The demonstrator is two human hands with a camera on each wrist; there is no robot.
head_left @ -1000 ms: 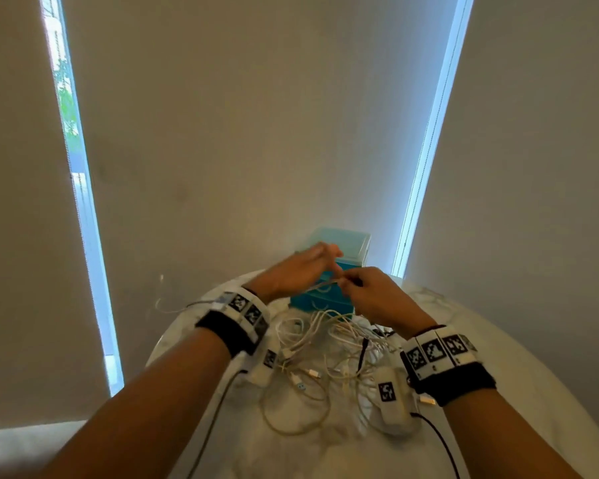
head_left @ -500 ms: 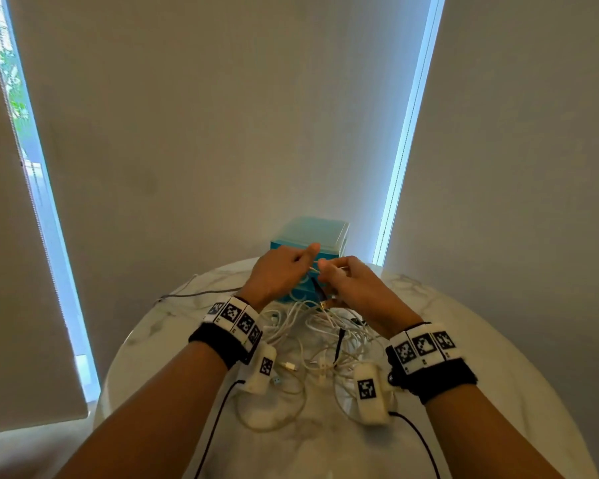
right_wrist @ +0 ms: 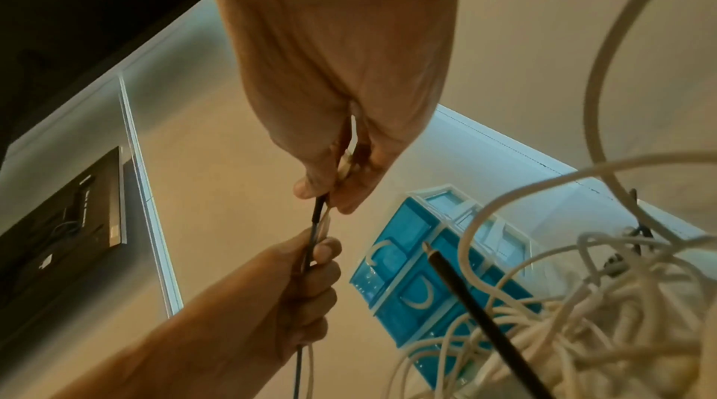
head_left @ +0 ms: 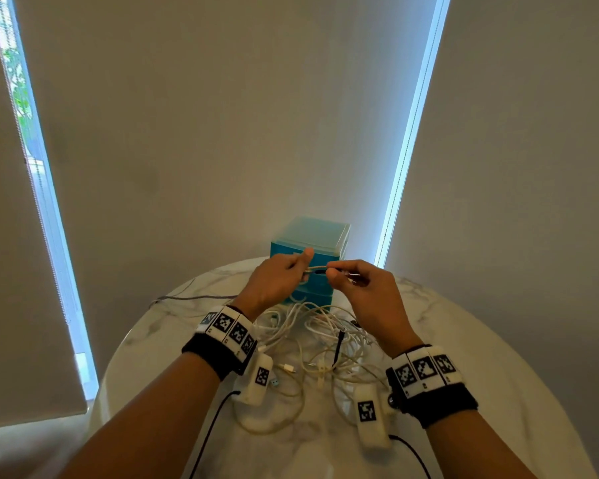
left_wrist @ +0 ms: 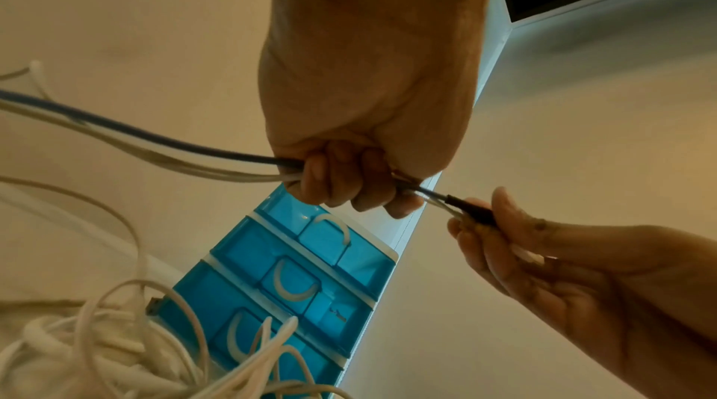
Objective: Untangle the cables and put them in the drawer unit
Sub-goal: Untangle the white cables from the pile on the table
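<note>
Above the cable tangle (head_left: 325,344) on the bench (head_left: 464,340), the left hand (head_left: 274,281) grips 2 cables while the right hand (head_left: 363,288) pinches their ends, just before the closed drawer unit (head_left: 312,236). Untangling continues; next likely pulling them free.

The room is dim, lit mostly by two bright strips of daylight (head_left: 408,133) at the edges of the drawn blinds (head_left: 222,115), which glow bluish-white and blow out. The head view is sharp at centre, with straight lines leaning outward near its edges. Both wrist views carry a warm orange cast, soft focus and strong wide-angle stretching; nearby white cables (right_wrist: 605,74) blur.
</note>
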